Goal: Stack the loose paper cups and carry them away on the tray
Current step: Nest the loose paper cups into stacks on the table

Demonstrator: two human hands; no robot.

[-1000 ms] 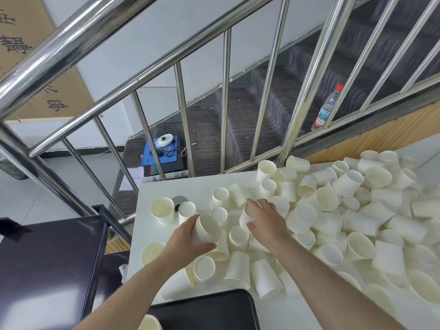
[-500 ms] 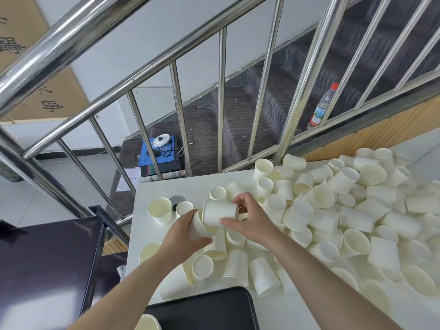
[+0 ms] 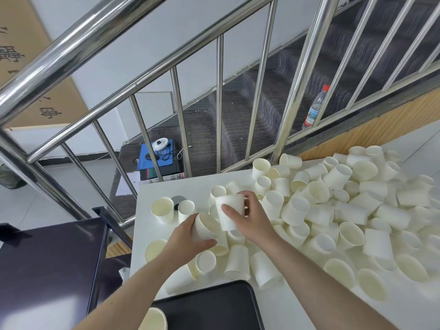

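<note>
the left hand (image 3: 188, 236) grips a short stack of cups (image 3: 204, 226), mouth tipped up toward the far right. the right hand (image 3: 247, 219) holds a single cup (image 3: 229, 211) by its wall, base aimed at that mouth and just touching it. if the base meets the rim off-centre, the thin wall may crumple or the cup may jam crooked. most loose cups (image 3: 333, 210) lie across the white table (image 3: 152, 191), many on their sides. the dark tray (image 3: 214, 306) at the near edge looks bare where visible; one cup (image 3: 153, 319) stands beside it.
</note>
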